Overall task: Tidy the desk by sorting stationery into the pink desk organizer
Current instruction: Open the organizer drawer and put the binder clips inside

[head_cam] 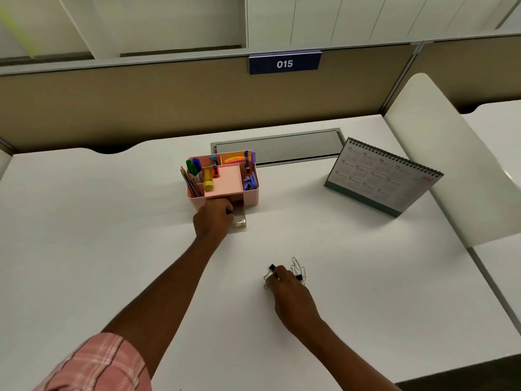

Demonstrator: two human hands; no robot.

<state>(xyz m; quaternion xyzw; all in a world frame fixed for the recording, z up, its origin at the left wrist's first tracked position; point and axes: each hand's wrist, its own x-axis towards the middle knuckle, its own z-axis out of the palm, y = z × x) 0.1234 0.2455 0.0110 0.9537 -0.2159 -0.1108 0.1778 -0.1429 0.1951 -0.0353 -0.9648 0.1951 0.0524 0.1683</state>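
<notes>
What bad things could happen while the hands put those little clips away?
The right hand is gathering loose paper clips and black binder clips all at once, so a few might slip out and scatter over the white desk.

The left hand is at the clear drawer pulled out of the pink desk organizer. A hard tug might pull it right out or drag the organizer.

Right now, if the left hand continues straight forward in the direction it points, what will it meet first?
Probably the pink desk organizer. The left hand points up the desk at its front wall, over the clear drawer pulled out at its base. It looks almost touching already, though depth is hard to judge.
</notes>
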